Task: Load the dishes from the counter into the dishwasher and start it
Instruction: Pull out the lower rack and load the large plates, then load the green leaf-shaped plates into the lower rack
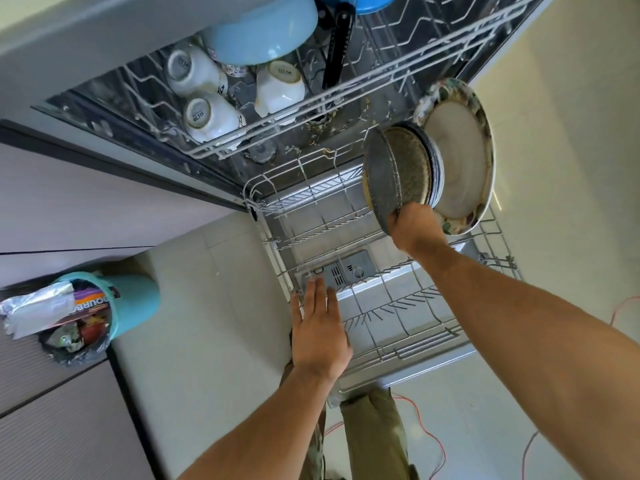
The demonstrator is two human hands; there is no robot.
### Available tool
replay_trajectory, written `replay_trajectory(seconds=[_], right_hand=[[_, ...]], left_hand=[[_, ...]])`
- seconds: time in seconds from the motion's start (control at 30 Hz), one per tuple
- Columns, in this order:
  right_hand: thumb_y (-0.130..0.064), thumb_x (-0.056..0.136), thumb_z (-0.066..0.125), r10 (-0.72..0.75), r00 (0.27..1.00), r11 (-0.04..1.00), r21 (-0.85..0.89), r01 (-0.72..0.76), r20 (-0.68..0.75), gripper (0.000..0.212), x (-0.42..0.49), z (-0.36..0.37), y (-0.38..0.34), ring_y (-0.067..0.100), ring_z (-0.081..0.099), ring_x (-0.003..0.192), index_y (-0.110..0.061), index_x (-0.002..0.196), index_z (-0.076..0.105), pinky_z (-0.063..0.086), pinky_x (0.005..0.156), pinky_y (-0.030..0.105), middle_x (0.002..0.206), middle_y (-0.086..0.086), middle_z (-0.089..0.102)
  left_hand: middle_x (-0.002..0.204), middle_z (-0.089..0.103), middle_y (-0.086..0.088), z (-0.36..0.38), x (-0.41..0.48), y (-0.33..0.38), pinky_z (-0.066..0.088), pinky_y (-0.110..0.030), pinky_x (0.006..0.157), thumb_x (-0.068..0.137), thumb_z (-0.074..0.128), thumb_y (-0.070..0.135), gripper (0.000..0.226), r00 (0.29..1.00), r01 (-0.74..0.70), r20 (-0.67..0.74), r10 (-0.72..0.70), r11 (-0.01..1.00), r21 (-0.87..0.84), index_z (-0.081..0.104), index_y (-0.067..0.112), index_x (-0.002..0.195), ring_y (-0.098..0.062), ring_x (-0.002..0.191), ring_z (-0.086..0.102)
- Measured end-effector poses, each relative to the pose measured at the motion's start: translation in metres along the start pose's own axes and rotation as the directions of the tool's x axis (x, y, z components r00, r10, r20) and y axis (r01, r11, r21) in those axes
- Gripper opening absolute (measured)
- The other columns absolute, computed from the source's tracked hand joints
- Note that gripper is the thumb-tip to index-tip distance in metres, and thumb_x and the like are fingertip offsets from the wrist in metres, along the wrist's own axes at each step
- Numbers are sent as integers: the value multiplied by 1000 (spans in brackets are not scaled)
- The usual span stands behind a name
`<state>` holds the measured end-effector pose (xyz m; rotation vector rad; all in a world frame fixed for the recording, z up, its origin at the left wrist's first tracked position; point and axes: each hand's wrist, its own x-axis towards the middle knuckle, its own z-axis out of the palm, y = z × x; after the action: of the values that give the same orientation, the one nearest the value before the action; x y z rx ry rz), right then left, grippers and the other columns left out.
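Gripping the near rim of a speckled grey plate (382, 174), the right hand (414, 226) has its fingers curled round the edge and holds the plate on edge over the far right corner of the lower rack (311, 216). Whether the plate already sits between the tines I cannot tell. Just behind it stand a few more grey plates (437, 161), and behind those a large floral-rimmed plate (460, 157), all upright and close together.

The left hand (320, 327) is flat and holds nothing, its fingers straight and side by side. It hovers over the near left edge of the lower rack, fingertips close to the detergent dispenser (346, 270), which shows through the wires.

The upper rack (311, 102) is pulled out and carries 3 white cups (194, 71) turned upside down, a light blue bowl (263, 29) and a black utensil handle (337, 46).

Off to the left stands a teal bin (135, 299) stuffed with wrappers and foil, and a red wire (433, 438) trails across the pale floor by the person's legs.
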<state>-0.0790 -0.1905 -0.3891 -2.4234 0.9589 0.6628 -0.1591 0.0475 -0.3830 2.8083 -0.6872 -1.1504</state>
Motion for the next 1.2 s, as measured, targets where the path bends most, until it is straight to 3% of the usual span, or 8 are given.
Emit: replay_trajectory(seconds=[0.23,0.37,0.47,0.57,0.77,0.9,1.03,1.2], right_hand=[[-27,103,53,40,997,999,4,-40,60,35,17,-7,-10,36,65,98,5,114,62,45,72,33,110,23,66],[-22,100,59,75,997,997,15,-75,21,33,5,-13,-10,38,66,104,6,119,60,44,71,31,113,22,66],[-20,98,60,81,997,994,69,-81,1,34,-15,-13,-1,38,66,103,5,121,57,53,80,36,113,23,66],[-18,97,59,57,998,992,109,-59,16,32,-47,-16,9,38,64,106,-2,125,57,54,90,41,115,22,66],[-22,102,51,-69,991,988,143,52,117,47,-148,-37,21,34,49,132,-3,144,42,44,107,43,143,18,51],[-30,106,40,-219,972,976,3,219,82,55,-226,-50,20,26,23,150,-8,155,29,26,120,39,163,11,25],[-35,107,31,-358,932,922,-137,361,46,58,-295,-63,9,22,4,155,-11,159,18,6,124,34,167,8,10],[-39,107,28,-455,890,877,-180,446,-9,59,-359,-72,-14,21,-1,155,-14,160,16,1,125,35,168,6,5]], left_hand=[[168,-12,-9,-3,1,7,-3,-53,124,97,48,33,78,999,-20,-26,20,1000,-9,7,16,161,-26,152,-21],[168,-14,-8,-7,-3,12,-2,-53,124,98,49,33,79,1000,-7,-30,5,999,-44,5,18,161,-25,151,-24],[167,-15,-9,-14,-15,17,-1,-53,124,99,47,33,77,999,-6,-33,4,999,-43,4,17,161,-26,151,-24],[167,-14,-9,-28,-34,24,1,-53,125,99,46,34,76,999,-2,-39,1,999,-36,5,16,161,-26,152,-21],[168,-11,-8,-79,-94,50,-3,-52,125,99,49,31,79,996,-55,-71,55,999,2,2,15,161,-25,153,-18],[168,-11,-7,-110,-144,60,-3,-51,125,101,43,30,76,987,-89,-126,99,992,86,0,13,161,-25,154,-16],[168,-15,-5,-136,-195,55,-4,-48,125,105,30,33,67,970,-101,-213,120,990,94,-2,12,160,-22,154,-17],[167,-15,-4,-153,-254,20,-6,-47,125,106,23,38,65,954,-62,-287,90,993,104,-3,13,160,-20,153,-18]])
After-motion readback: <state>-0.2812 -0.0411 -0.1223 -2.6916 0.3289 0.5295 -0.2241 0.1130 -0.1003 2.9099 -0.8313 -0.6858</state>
